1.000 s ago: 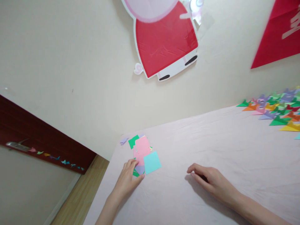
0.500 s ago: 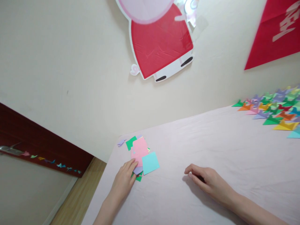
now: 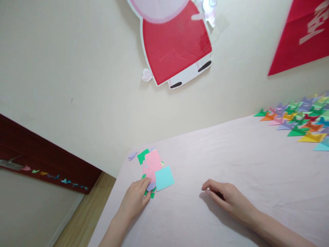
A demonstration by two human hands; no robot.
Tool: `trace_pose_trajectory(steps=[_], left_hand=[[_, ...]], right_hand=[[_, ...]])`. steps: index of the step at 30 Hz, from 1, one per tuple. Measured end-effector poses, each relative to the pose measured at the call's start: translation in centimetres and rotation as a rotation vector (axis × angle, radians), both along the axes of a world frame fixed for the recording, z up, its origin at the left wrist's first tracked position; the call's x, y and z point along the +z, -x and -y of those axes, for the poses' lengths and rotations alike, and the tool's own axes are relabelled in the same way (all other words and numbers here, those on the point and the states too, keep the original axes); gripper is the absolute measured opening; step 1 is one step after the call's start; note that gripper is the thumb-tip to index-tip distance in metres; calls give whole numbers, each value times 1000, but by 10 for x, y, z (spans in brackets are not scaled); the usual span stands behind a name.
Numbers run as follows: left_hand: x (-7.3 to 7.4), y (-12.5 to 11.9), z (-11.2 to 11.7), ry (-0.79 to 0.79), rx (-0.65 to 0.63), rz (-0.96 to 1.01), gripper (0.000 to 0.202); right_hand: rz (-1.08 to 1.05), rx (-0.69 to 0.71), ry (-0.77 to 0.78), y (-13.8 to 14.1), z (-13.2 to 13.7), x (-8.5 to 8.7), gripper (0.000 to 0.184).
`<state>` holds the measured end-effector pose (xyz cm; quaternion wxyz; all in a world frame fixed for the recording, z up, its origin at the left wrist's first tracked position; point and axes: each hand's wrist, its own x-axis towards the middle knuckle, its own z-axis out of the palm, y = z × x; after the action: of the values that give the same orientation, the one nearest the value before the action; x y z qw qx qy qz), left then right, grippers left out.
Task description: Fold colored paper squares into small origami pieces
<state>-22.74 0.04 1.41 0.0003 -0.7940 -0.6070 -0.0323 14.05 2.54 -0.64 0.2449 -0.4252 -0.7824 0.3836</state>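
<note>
Pale pink cloth [image 3: 210, 151] spreads below a cream wall [image 3: 89, 68], with folded multicoloured paper birds [image 3: 312, 137], too many to count, at the right edge. Since a second ago, my left hand [image 3: 135, 195] has drawn its thumb away from the corner of the one square turquoise paper sheet [image 3: 165, 178], baring bits of green paper [image 3: 153, 195]. It is half open against the pile of pink, purple and green paper sheets [image 3: 153, 162] low left of centre, whether gripping one I cannot tell; my one other, right hand [image 3: 228, 195] rests at lower right, loosely curled around nothing visible.
</note>
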Motion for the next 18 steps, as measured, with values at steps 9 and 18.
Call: trace_pose_trajectory(steps=[9,18], left_hand=[[1,5,1,-67,-98,64,19],[14,-1,6,-18,-165,157,12]], right_hand=[[-9,-7,2,-1,0,-1,30],[-9,-1,11,-1,0,2,30]])
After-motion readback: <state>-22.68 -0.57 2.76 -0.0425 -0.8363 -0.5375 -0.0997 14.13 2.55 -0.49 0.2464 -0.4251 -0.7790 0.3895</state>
